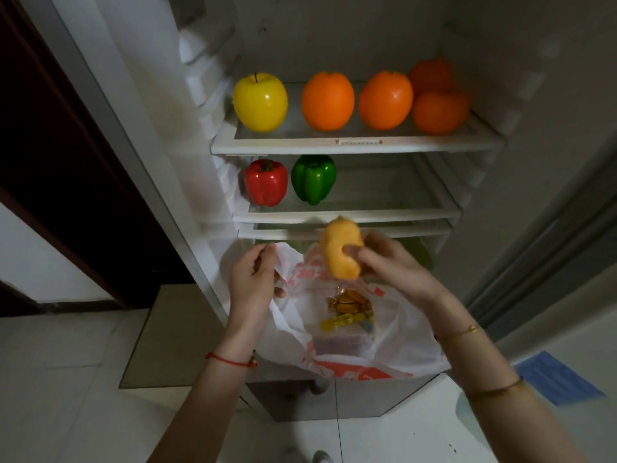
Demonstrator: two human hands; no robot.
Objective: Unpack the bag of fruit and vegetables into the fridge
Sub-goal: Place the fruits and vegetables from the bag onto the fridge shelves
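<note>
My right hand point(390, 262) grips a yellow-orange fruit point(339, 250) just above the open mouth of a white and red plastic bag point(394, 349). My left hand point(253, 279) pinches the bag's left edge. Yellow wrapped items point(347, 310) lie inside the bag. In the open fridge, the top shelf point(357, 147) carries a yellow apple point(260, 101) and several oranges point(385, 99). On the second shelf point(347, 215) stand a red pepper point(266, 182) and a green pepper point(314, 178).
The fridge door point(100, 105) stands open at the left. A third shelf point(400, 231) sits close under the second. The right side of the second shelf is bare. A blue sheet point(557, 382) lies on the white tiled floor at the right.
</note>
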